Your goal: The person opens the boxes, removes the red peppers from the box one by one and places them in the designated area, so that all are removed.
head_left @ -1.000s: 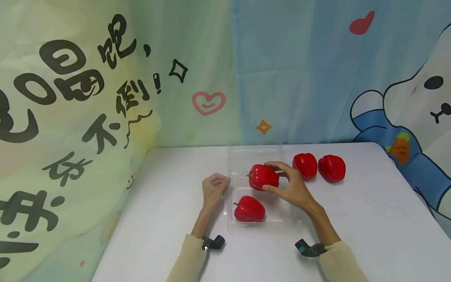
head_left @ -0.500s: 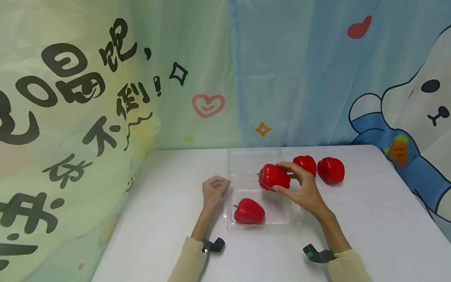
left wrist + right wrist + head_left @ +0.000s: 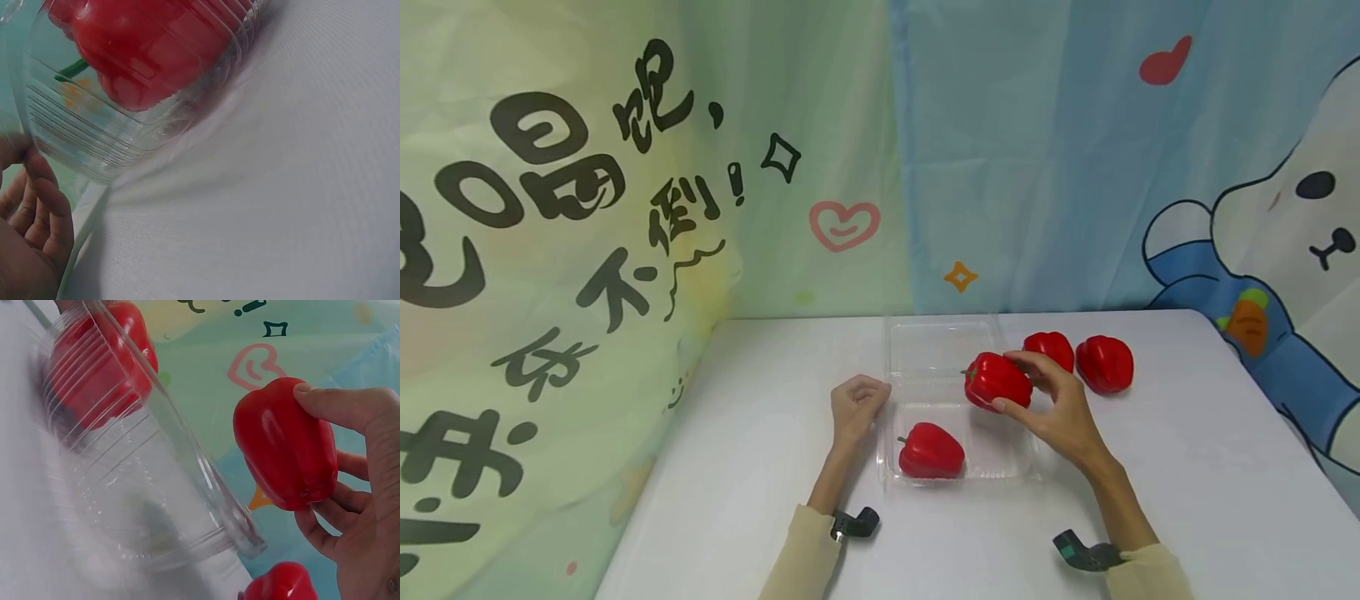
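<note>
A red bell pepper (image 3: 997,381) with a green stem is in my right hand (image 3: 1060,410), gripped between thumb and fingers above the back right part of a clear plastic container (image 3: 1000,467). In the right wrist view that bell pepper (image 3: 284,444) is apart from the container wall. Inside the container, at its left, lies another red bell pepper (image 3: 931,451). My left hand (image 3: 854,408) pinches the container's left rim; in the left wrist view the thumb and forefinger meet at that edge, and the pepper inside (image 3: 150,50) shows through the ribbed wall.
Two more red bell peppers stand at the back right of the white table (image 3: 1165,467): one (image 3: 1051,348) partly behind my right hand, the other (image 3: 1105,364) beside it. The container's open lid (image 3: 942,346) lies flat behind it. A printed curtain (image 3: 820,158) hangs behind the table.
My right hand has moved to the right with the bell pepper it holds, from over the container's middle to its right part. The left hand stays at the rim.
</note>
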Tool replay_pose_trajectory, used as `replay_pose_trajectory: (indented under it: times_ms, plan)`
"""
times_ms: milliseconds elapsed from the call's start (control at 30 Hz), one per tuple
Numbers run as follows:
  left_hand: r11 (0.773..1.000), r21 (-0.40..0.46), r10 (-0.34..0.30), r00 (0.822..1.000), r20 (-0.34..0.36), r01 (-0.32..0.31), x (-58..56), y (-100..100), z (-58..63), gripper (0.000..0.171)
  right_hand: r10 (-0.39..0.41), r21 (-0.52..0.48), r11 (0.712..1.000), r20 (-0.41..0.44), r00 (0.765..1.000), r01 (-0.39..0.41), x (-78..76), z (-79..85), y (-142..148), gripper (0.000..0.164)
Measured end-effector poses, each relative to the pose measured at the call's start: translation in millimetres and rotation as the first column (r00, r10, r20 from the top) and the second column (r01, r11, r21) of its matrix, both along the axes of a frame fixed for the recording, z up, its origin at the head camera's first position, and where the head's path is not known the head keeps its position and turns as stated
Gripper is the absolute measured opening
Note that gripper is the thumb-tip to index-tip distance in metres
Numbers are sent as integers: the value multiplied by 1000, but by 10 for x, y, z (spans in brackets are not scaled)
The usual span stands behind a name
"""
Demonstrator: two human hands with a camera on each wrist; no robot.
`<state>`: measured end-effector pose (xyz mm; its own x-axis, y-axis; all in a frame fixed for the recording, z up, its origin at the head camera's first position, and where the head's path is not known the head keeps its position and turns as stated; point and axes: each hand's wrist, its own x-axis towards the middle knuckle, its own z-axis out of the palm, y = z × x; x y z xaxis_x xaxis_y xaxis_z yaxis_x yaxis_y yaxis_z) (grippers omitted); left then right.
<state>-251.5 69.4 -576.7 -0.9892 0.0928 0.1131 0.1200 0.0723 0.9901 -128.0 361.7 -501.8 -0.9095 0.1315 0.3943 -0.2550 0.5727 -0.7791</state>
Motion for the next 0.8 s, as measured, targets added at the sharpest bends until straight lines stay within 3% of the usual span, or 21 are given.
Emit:
replay_pose_trajectory:
  times_ms: [333, 800]
  plan:
    - [999, 31, -4, 1000, 3, 4, 2, -6, -4, 12, -92, -63, 994, -98, 991, 86, 113, -89, 52, 80]
    - [1000, 2, 7, 1000, 13, -7, -1, 7, -17, 14, -230, -113, 970, -127, 965, 217, 211, -158, 98, 78]
